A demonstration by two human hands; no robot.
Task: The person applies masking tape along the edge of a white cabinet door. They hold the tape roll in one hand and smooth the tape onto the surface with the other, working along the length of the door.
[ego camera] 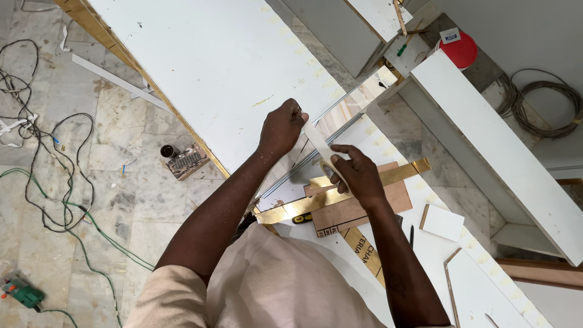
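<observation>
My right hand (pixel 359 175) grips a roll of pale masking tape (pixel 331 168) above a gold-coloured strip (pixel 346 189) and a brown wooden piece (pixel 358 209). My left hand (pixel 282 129) pinches the free end of the tape strip (pixel 314 136), which stretches taut between both hands. Under the hands runs a thin metal rail (pixel 340 124) along the edge of a large white board (pixel 212 67).
A long white board (pixel 504 152) lies at the right, with coiled cable (pixel 540 106) and a red lid (pixel 460 50) beyond. Tangled cables (pixel 45 176), a green power tool (pixel 23 294) and a small device (pixel 185 161) sit on the tiled floor at the left.
</observation>
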